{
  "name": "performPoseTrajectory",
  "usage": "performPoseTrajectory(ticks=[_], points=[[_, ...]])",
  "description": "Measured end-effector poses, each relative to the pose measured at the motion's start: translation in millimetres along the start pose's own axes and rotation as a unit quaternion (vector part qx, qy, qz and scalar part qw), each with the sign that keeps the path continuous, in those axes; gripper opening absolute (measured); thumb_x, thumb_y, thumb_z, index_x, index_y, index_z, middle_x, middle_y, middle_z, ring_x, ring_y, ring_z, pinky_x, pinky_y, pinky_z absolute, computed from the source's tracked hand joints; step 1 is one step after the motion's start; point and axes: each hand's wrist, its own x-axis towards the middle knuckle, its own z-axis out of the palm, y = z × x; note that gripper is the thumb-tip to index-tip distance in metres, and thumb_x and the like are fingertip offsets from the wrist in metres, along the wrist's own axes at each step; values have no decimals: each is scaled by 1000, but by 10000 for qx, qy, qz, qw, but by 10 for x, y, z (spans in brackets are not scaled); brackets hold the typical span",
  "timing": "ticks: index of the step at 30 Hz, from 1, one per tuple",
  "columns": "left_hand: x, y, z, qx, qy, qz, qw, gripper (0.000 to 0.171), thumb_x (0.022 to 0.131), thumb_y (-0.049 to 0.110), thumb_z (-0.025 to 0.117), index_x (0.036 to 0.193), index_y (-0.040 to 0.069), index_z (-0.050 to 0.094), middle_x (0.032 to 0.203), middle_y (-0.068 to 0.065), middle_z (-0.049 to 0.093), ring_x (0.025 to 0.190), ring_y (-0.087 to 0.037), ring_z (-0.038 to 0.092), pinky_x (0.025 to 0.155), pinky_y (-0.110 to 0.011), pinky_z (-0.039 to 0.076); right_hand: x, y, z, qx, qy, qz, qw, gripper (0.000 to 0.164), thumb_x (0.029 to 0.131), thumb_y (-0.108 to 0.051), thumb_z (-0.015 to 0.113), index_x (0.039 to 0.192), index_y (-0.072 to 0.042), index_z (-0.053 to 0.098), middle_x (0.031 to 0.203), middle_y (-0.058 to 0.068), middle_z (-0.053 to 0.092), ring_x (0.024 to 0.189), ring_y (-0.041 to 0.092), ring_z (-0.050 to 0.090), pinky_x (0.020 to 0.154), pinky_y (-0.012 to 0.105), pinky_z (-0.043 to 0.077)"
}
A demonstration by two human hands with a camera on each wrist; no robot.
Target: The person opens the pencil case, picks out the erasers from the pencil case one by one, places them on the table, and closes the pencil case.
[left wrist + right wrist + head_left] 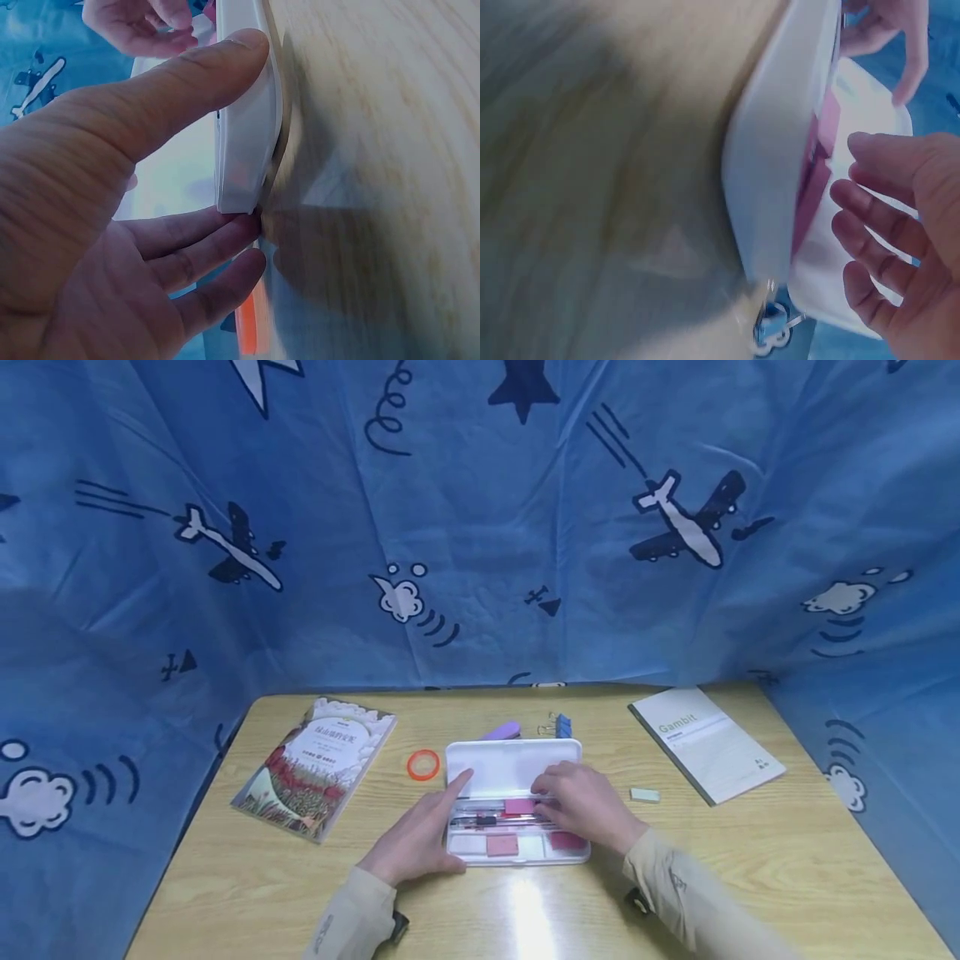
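The white pencil case (517, 862) lies open on the worktop (817, 877), its long axis running left to right between the hands, with the left hand (420, 839) at its left end, thumb on the near wall and extended fingers spread. Above its right half hangs the right hand (585, 797), nearer to the pink block (518, 807) in the farther row, just left of its loosely bent fingers, which show nothing held. Beyond stands the raised lid (495, 760).

Study nook, wooden tabletop (225, 881), illustrated book (318, 768), pencil case (498, 764), plane-printed blue cloth (480, 527) around
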Motion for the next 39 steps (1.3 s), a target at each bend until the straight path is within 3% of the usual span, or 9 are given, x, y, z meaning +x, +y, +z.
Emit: performPoseTrajectory(ticks=[10,20,28,39], points=[[19,32,-8,85,-14,48,10000,130,64,24,96,165,25,13,149,-19,52,135,-34,52,114,-50,45,112,-111,159,-193,-175,332,9991,15,79,-23,86,91,-21,77,83,-9,67,78,10,60,68,27,53],[5,38,10,140,-6,111,9998,129,64,26,96,164,22,14,149,-21,51,135,-36,52,114,-51,45,132,-174,207,-376,-18,194,9991,17,76,-18,87,78,-20,70,77,-8,62,73,11,56,66,28,52],[-24,17,23,36,-75,6,10000,129,64,25,96,164,21,16,149,-22,51,136,-37,51,115,-53,44,121,-219,226,-197,-143,341,9991,18,79,-17,86,79,-20,68,75,-8,63,72,11,56,64,28,51],[3,13,4,54,16,96,9999,130,63,23,97,164,20,15,147,-22,53,133,-37,53,114,-52,44,7,-41,-85,221,-63,724,9971,18,78,-13,85,80,-20,69,77,-8,65,73,9,58,64,27,52]])
